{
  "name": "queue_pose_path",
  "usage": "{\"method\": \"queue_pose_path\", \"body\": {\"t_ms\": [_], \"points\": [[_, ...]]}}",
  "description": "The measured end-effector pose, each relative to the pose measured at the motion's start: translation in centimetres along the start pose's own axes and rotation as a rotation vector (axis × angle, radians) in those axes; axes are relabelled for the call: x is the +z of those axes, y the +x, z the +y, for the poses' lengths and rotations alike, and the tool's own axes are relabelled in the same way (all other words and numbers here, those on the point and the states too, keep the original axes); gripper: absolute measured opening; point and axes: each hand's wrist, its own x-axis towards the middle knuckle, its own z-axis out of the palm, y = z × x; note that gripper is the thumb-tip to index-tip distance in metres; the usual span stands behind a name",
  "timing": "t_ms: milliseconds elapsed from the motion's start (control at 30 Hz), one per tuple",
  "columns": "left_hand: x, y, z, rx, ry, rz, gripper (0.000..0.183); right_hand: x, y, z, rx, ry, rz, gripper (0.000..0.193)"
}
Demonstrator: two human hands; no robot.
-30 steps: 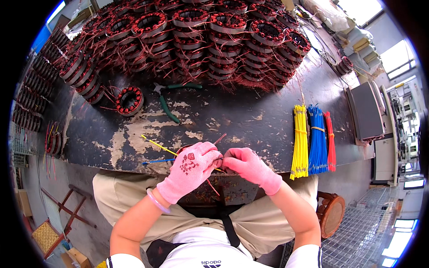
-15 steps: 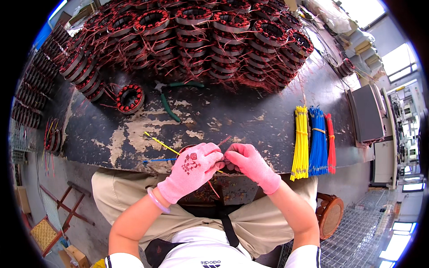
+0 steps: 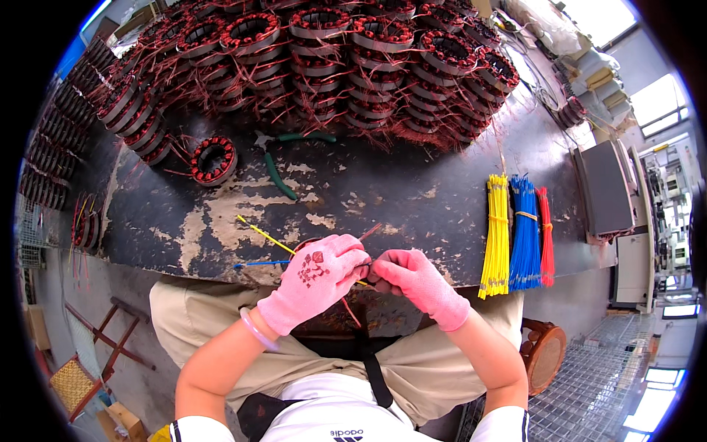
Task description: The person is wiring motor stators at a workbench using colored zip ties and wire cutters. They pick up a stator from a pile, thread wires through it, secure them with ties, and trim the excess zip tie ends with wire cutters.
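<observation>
At the near table edge, my left hand (image 3: 311,278), in a pink glove, is closed with its fingertips pinched on a thin wire. Mostly hidden beneath it is a wound motor stator, of which a bit of reddish rim shows. A yellow wire (image 3: 264,233) and a blue wire (image 3: 262,264) stick out to the left of this hand, and a red wire (image 3: 352,314) points down below it. My right hand (image 3: 426,286), gloved in pink too, pinches at the thin dark wire close to the left fingertips. Its exact hold is partly hidden by the fingers.
Stacked stators (image 3: 320,66) with loose red leads fill the table's far side. One single stator (image 3: 213,178) lies near green-handled cutters (image 3: 274,177). At right lie bundles of yellow wires (image 3: 495,236), blue wires (image 3: 524,239) and red wires (image 3: 546,239). A wooden stool (image 3: 545,357) stands below.
My right hand has shifted slightly down and right, its fingers curling more around the pinch. My left hand stays almost in place.
</observation>
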Motion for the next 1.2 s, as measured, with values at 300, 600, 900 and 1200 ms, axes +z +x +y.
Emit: {"method": "queue_pose_path", "body": {"t_ms": [300, 600, 900, 1200], "points": [[0.0, -0.1, 0.0, 0.001, -0.022, 0.003, 0.015, 0.1, -0.6, -0.5, -0.712, -1.044, 0.282, 0.016], [0.0, -0.1, 0.0, -0.013, -0.039, 0.006, 0.018, 1.0, -1.4, -0.5, -0.588, -0.772, 0.478, 0.023], [0.0, 0.1, 0.0, 0.024, -0.042, -0.011, 0.018, 0.5, -0.2, 1.4, -0.226, -0.267, 0.163, 0.016], [0.0, 0.0, 0.1, 0.008, -0.047, -0.032, 0.016, 0.3, -1.5, 0.4, -0.767, -1.013, 0.393, 0.014]]}}
